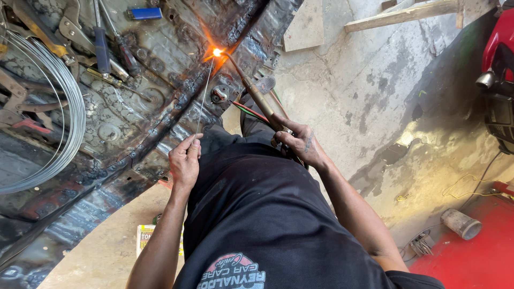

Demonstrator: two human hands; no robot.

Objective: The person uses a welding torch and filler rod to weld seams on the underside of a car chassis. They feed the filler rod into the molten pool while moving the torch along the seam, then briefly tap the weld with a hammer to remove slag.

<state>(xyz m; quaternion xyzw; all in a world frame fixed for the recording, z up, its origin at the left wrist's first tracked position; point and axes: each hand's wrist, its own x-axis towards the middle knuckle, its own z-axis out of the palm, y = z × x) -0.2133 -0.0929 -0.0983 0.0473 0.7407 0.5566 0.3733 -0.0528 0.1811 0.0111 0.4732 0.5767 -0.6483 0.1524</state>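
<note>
torch flame (pixel 217 52) lit at upper centre of frame, right on the seam of the rusty, scorched metal panel (pixel 160 128). right hand (pixel 300 143) has fingers clamped round the brass torch (pixel 257 96) handle; left hand (pixel 184 160) pinches a thin filler rod (pixel 204 93), tip reaching up to the glow. judging by the dark burnt band, the seam toward lower left looks worked already, the stretch above the flame toward upper right looks left to do. wire coil (pixel 59 112), pliers and screwdrivers (pixel 101 51) lie on the panel at upper left. hoses (pixel 251 111) trail past the knees.
</note>
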